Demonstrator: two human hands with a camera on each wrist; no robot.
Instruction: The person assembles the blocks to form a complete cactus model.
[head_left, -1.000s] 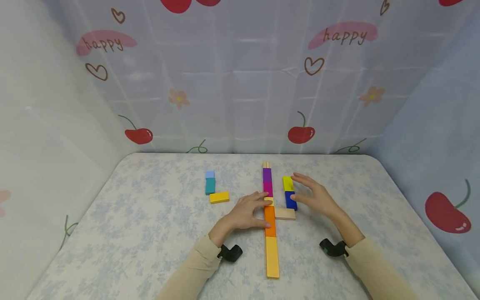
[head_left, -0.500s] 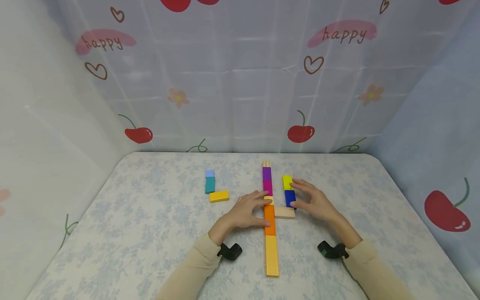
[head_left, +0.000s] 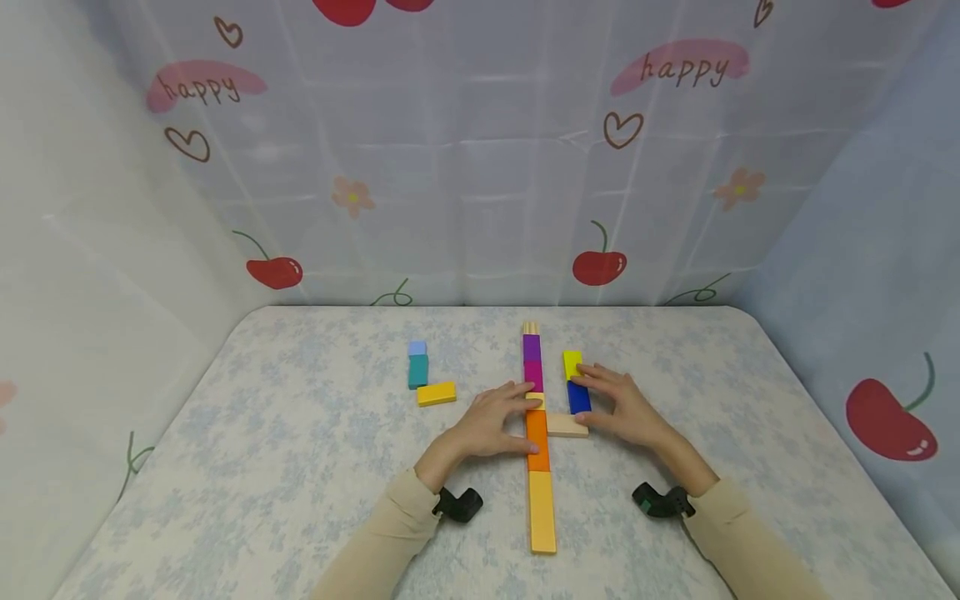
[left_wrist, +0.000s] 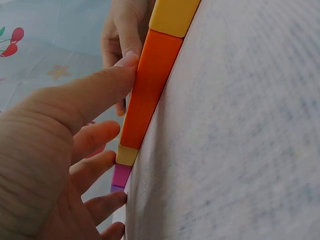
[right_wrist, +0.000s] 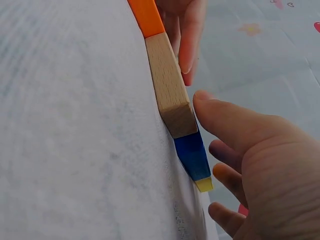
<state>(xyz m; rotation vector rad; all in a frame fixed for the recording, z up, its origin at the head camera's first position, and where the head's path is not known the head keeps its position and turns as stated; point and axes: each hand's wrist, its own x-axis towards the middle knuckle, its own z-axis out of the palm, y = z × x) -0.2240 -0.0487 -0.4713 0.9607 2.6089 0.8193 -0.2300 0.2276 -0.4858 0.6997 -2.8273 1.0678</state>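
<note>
A straight column of blocks runs away from me: a long yellow block [head_left: 542,512], an orange block [head_left: 537,457], a small pale yellow block [left_wrist: 126,155], a magenta block [head_left: 532,372] and a purple block [head_left: 532,347]. My left hand [head_left: 487,425] rests along its left side, thumb on the orange block, fingers spread over the pale yellow and magenta ones. Right of the column, a plain wooden block [head_left: 564,425] lies crosswise, with a blue block [head_left: 578,398] and a bright yellow block [head_left: 572,363] beyond it. My right hand [head_left: 628,407] hovers with parted fingers beside these, thumb near the wooden block's right end.
Off to the left lie a light blue block [head_left: 417,347], a teal block [head_left: 417,372] and a yellow block [head_left: 437,394]. Pale thin pieces [head_left: 531,327] top the column's far end. A printed curtain [head_left: 465,167] closes off the table's [head_left: 262,467] back edge.
My right hand has come toward me, its thumb passing from the blue block to the wooden block's end. My left hand stays on the column, and the blocks keep their layout.
</note>
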